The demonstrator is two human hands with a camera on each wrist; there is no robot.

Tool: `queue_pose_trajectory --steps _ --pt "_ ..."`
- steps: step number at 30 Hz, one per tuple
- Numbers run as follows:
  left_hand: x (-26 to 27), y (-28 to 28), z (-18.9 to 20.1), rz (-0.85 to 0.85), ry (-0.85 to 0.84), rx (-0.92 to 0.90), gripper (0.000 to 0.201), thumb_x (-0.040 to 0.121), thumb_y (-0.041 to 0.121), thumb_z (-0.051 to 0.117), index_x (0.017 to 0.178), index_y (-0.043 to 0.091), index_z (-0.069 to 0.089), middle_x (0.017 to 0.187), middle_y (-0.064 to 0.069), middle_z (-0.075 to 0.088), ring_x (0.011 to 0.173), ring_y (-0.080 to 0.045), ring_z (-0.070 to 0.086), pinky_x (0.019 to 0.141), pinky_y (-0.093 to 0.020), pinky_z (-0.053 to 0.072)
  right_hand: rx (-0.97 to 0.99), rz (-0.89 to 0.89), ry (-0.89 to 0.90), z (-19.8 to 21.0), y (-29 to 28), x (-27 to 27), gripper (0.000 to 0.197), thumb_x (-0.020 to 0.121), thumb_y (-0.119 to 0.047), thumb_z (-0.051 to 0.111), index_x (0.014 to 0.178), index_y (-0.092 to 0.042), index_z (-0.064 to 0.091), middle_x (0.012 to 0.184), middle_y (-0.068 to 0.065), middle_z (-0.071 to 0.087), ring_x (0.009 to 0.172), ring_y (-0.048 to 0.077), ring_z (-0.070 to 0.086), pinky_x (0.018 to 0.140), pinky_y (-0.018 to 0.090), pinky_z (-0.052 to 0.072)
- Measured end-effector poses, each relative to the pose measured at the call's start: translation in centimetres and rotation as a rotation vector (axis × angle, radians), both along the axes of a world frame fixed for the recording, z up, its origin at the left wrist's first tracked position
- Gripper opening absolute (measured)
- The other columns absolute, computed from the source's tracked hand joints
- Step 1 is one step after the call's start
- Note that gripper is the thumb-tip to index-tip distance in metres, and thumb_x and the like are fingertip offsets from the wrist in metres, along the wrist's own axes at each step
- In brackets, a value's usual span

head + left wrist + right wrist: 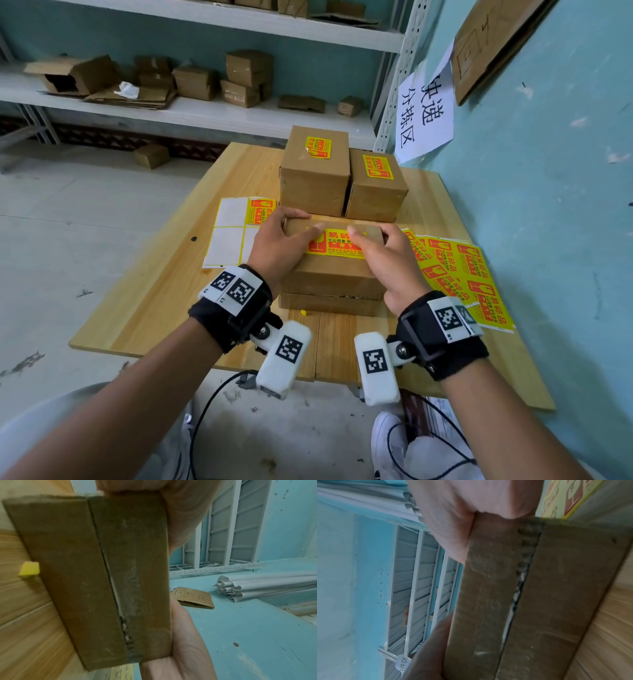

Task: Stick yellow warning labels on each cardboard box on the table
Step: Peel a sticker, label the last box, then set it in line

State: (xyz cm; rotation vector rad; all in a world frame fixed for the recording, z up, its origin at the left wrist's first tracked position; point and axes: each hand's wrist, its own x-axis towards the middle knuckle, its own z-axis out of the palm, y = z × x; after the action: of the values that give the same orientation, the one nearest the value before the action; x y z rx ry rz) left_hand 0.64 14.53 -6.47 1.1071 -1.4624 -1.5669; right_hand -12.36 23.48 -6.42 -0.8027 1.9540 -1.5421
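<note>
A flat cardboard box (335, 270) lies on top of a second flat box (329, 303) near the table's front. A yellow warning label (337, 241) is on its top face. My left hand (284, 240) grips the box's left end, fingers curled over the far edge and index finger on the label. My right hand (380, 260) grips the right end the same way. In the wrist views the box's front face (128, 574) (484, 601) sits between fingers and thumb. Two taller boxes (313, 185) (376, 195) behind carry yellow labels on top.
Sheets of unused yellow labels (459, 274) lie on the wooden table (154, 291) at the right, against the blue wall. A mostly peeled backing sheet (229, 233) lies at the left. A small yellow scrap (303, 312) sits by the lower box. Shelves with more cardboard stand behind.
</note>
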Motion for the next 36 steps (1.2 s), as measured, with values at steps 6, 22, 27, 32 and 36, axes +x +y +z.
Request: queue_pose_trajectory --steps 6,22,27,32,36 --pt "0.1 0.1 0.0 0.053 0.004 -0.030 0.010 0.094 0.031 0.057 0.089 0.034 0.066 0.112 -0.005 0.063 0.105 -0.028 0.062 0.091 -0.046 0.054 -0.006 -0.025 0.045 -0.3 0.0 -0.5 0.027 0.106 -0.029 0.040 0.119 -0.016 0.058 0.093 -0.009 0.056 0.083 0.003 0.051 0.063 0.019 0.036" --pt "1.6 -0.2 0.1 -0.135 -0.004 -0.018 0.023 0.090 0.039 0.063 0.112 0.033 0.063 0.118 0.002 0.061 0.103 -0.016 0.062 0.074 -0.024 0.051 -0.037 0.159 -0.055 0.0 1.6 -0.6 0.023 0.098 -0.040 0.057 0.111 -0.022 0.066 0.113 0.004 0.070 0.111 0.018 0.063 0.093 0.033 0.048" --pt "2.9 -0.5 0.4 -0.264 0.009 -0.028 0.033 0.090 0.028 0.066 0.121 0.032 0.059 0.120 0.002 0.060 0.102 -0.013 0.062 0.078 -0.022 0.051 -0.078 0.271 -0.160 0.0 2.4 -1.2 0.026 0.093 -0.023 0.068 0.117 -0.016 0.065 0.105 0.002 0.072 0.098 0.018 0.067 0.084 0.033 0.055" --pt "3.2 -0.3 0.6 -0.276 0.011 -0.034 0.030 0.091 0.034 0.063 0.120 0.034 0.060 0.124 0.002 0.060 0.106 -0.012 0.061 0.085 -0.025 0.051 -0.088 0.250 -0.201 0.0 2.3 -1.4 0.026 0.096 -0.024 0.063 0.120 -0.015 0.065 0.114 0.007 0.072 0.106 0.022 0.067 0.087 0.036 0.053" --pt "3.3 -0.3 0.2 -0.316 -0.032 -0.080 0.050 0.078 0.033 0.077 0.123 0.038 0.056 0.123 0.006 0.055 0.109 -0.012 0.059 0.089 -0.026 0.052 -0.084 0.263 -0.120 -0.3 2.3 -0.8 0.040 0.081 -0.027 0.080 0.117 -0.023 0.064 0.104 -0.004 0.075 0.100 0.015 0.071 0.087 0.033 0.056"
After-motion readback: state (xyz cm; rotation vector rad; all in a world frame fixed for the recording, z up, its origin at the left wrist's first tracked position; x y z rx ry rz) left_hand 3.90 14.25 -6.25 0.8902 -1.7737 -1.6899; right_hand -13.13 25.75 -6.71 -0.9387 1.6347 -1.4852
